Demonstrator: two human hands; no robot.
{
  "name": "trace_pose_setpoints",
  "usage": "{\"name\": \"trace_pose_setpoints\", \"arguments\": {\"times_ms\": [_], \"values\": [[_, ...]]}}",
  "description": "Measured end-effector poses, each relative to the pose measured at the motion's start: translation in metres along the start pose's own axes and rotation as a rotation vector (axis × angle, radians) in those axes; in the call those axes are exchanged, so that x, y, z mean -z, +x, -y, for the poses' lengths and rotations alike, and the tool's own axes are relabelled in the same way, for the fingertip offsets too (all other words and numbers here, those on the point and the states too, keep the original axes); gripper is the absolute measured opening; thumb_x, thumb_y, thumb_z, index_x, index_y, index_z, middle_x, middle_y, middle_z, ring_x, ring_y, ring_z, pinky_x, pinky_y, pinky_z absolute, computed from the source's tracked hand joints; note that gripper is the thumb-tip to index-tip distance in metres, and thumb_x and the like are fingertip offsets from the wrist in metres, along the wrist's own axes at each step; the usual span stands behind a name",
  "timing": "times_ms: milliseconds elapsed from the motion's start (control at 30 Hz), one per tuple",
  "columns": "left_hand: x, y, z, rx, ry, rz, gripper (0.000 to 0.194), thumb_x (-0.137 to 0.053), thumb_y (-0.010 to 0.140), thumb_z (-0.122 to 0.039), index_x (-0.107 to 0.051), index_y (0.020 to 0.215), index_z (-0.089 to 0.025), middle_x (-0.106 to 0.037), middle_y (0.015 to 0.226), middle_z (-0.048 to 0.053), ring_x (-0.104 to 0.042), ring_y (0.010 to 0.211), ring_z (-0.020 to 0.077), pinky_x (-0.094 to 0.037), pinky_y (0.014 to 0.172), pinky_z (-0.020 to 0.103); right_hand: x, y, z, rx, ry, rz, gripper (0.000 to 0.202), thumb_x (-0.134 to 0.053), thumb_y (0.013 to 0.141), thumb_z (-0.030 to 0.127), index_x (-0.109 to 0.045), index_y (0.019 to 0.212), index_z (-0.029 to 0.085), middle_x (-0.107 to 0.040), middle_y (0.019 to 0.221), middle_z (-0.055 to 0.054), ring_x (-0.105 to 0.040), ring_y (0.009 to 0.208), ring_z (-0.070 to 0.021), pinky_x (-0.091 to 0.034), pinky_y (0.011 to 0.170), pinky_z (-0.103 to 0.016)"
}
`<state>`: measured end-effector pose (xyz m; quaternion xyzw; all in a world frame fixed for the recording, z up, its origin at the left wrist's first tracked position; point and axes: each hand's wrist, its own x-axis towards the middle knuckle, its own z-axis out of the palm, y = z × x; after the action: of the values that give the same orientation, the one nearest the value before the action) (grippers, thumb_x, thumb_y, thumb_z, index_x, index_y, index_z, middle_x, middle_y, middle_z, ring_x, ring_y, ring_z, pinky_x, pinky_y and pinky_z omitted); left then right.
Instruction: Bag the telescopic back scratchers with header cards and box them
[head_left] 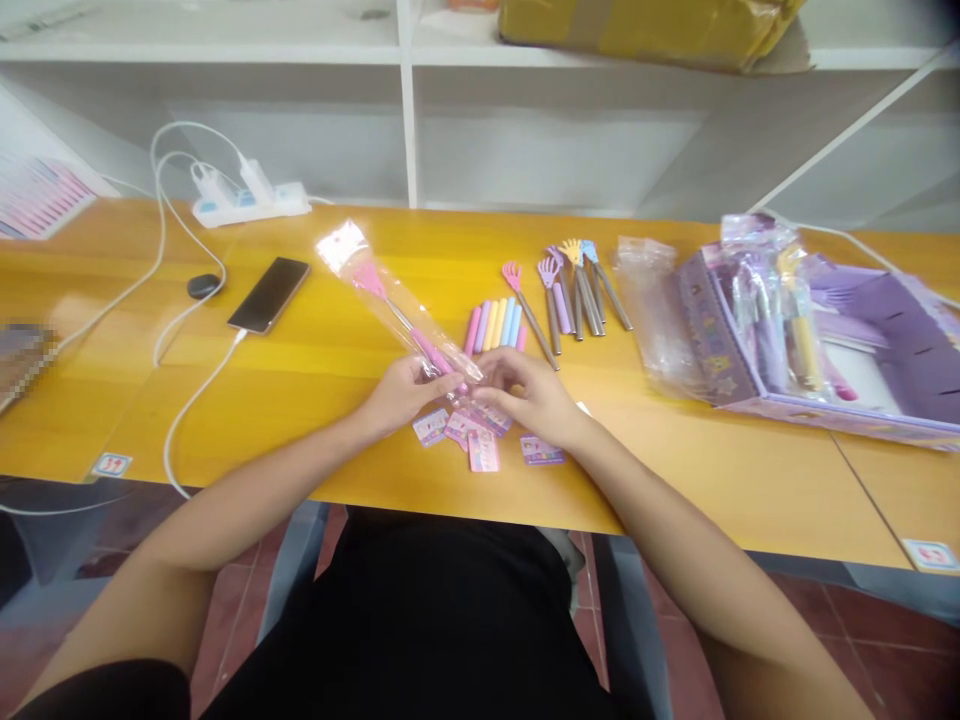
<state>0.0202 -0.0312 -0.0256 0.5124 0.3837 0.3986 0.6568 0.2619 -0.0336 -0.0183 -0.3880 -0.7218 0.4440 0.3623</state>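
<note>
A pink back scratcher [405, 318] with a metal shaft lies slantwise inside a clear plastic bag [346, 243], its claw end pointing up and left. My left hand [405, 393] is closed round the handle end through the bag. At the bag's lower end, my right hand [529, 393] pinches the plastic with thumb and fingers. Small printed cards [484, 451] lie on the table just below both hands. Behind them is a row of pastel handle tubes [491, 325]. Several unbagged back scratchers [577, 290] with coloured claws and metal shafts lie farther right.
A purple display box [765, 405] at the right holds bagged back scratchers [787, 320]. Beside it lies a stack of clear bags [652, 310]. A phone [270, 294] on a white cable and a power strip [251, 203] are at the left. Shelves [409, 120] stand behind the table.
</note>
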Motion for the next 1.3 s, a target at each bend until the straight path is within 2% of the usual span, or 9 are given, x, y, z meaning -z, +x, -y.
{"name": "trace_pose_setpoints", "arguments": {"times_ms": [100, 133, 233, 367, 467, 600, 767, 967, 1300], "values": [[0.005, 0.002, -0.004, -0.013, -0.070, -0.012, 0.044, -0.096, 0.080, -0.054, -0.080, 0.098, -0.017, -0.083, 0.091, 0.008, -0.079, 0.080, 0.0206, -0.066, 0.079, 0.034, 0.009, -0.001, 0.000, 0.126, 0.023, 0.051, 0.069, -0.098, 0.078, 0.060, -0.068, 0.133, 0.030, -0.068, 0.098, -0.002, -0.060, 0.067, -0.0164, -0.053, 0.062, -0.034], [0.006, 0.002, -0.005, -0.009, -0.080, -0.008, 0.044, -0.096, 0.080, -0.054, -0.080, 0.097, -0.017, -0.082, 0.090, 0.007, -0.078, 0.077, 0.0198, -0.065, 0.078, 0.033, 0.012, -0.001, 0.001, 0.183, -0.009, 0.048, 0.064, -0.098, 0.080, 0.057, -0.071, 0.132, 0.031, -0.067, 0.105, -0.004, -0.059, 0.068, -0.0155, -0.054, 0.063, -0.035], [0.007, 0.003, -0.007, -0.003, -0.034, 0.038, 0.045, -0.094, 0.082, -0.056, -0.079, 0.098, -0.016, -0.081, 0.090, 0.007, -0.077, 0.076, 0.0194, -0.064, 0.075, 0.033, 0.016, -0.002, 0.009, 0.310, -0.128, 0.023, 0.017, -0.079, 0.102, 0.044, -0.081, 0.112, 0.031, -0.063, 0.116, -0.007, -0.061, 0.078, -0.0170, -0.055, 0.066, -0.036], [0.004, 0.001, -0.006, -0.011, 0.097, 0.087, 0.048, -0.092, 0.083, -0.061, -0.079, 0.096, -0.016, -0.082, 0.091, 0.009, -0.078, 0.078, 0.0207, -0.062, 0.071, 0.031, 0.013, -0.003, 0.015, 0.377, -0.154, 0.000, 0.009, -0.073, 0.106, 0.036, -0.080, 0.105, 0.030, -0.063, 0.108, -0.007, -0.062, 0.089, -0.0214, -0.055, 0.068, -0.037], [0.000, -0.004, -0.009, 0.042, 0.115, 0.207, 0.051, -0.087, 0.086, -0.066, -0.075, 0.095, -0.017, -0.080, 0.080, 0.008, -0.077, 0.068, 0.0208, -0.061, 0.065, 0.031, 0.008, -0.002, 0.012, 0.349, -0.156, -0.053, 0.011, -0.073, 0.106, 0.037, -0.076, 0.102, 0.028, -0.064, 0.108, -0.007, -0.060, 0.084, -0.0201, -0.054, 0.068, -0.037], [-0.005, -0.011, -0.015, 0.060, 0.086, 0.305, 0.057, -0.079, 0.092, -0.071, -0.073, 0.109, -0.017, -0.080, 0.080, 0.010, -0.079, 0.070, 0.0223, -0.060, 0.064, 0.030, 0.004, -0.001, 0.008, 0.284, -0.146, -0.086, 0.019, -0.072, 0.106, 0.039, -0.070, 0.094, 0.025, -0.065, 0.108, -0.008, -0.058, 0.078, -0.0182, -0.052, 0.063, -0.036], [-0.008, -0.011, -0.016, 0.048, 0.085, 0.302, 0.064, -0.083, 0.087, -0.073, -0.068, 0.110, -0.016, -0.074, 0.077, 0.004, -0.075, 0.065, 0.0177, -0.056, 0.058, 0.025, 0.002, -0.001, 0.011, 0.370, -0.167, -0.069, 0.016, -0.073, 0.105, 0.034, -0.066, 0.095, 0.024, -0.066, 0.109, -0.007, -0.062, 0.082, -0.0171, -0.055, 0.064, -0.032], [-0.010, -0.011, -0.012, 0.041, 0.087, 0.280, 0.058, -0.085, 0.090, -0.065, -0.063, 0.112, -0.015, -0.071, 0.080, 0.001, -0.072, 0.067, 0.0151, -0.058, 0.063, 0.025, 0.001, -0.001, 0.011, 0.425, -0.225, 0.014, 0.010, -0.070, 0.106, 0.029, -0.065, 0.099, 0.024, -0.064, 0.116, -0.009, -0.068, 0.106, -0.0226, -0.062, 0.086, -0.039], [0.001, -0.008, -0.006, 0.015, 0.090, 0.307, 0.043, -0.077, 0.096, -0.057, -0.064, 0.100, -0.015, -0.074, 0.077, 0.005, -0.071, 0.066, 0.0175, -0.054, 0.064, 0.028, -0.005, 0.000, 0.012, 0.237, -0.122, -0.104, 0.021, -0.074, 0.104, 0.037, -0.068, 0.091, 0.022, -0.065, 0.123, -0.010, -0.066, 0.116, -0.0246, -0.061, 0.083, -0.036]]}}
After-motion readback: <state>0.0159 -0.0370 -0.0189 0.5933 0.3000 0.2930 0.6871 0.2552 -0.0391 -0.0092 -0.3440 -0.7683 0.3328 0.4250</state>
